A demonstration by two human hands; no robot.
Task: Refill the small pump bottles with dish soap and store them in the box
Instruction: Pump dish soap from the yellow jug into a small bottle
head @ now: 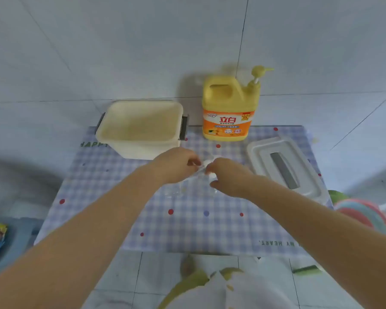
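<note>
- The left hand (176,165) and right hand (226,177) meet over the middle of a checked mat (187,224) with red and blue dots, which covers the counter.
- Between them is a small clear pump bottle (201,175), blurred and hard to make out; both hands have their fingers curled on it, the left grip closed on its left side, the right grip closed near its white top.
- A second clear shape shows faintly on the mat just below the hands; what it is cannot be told.
- The cream box (140,128) stands open at the far left of the mat, with dark handles on its 2 short sides, and looks empty inside.
- The yellow dish soap jug (228,108), upright with its pump head pointing right, stands at the far edge just right of the box.
- The white lid (285,166), with a grey handle strip, lies flat on the right of the mat, apart from the box.
</note>
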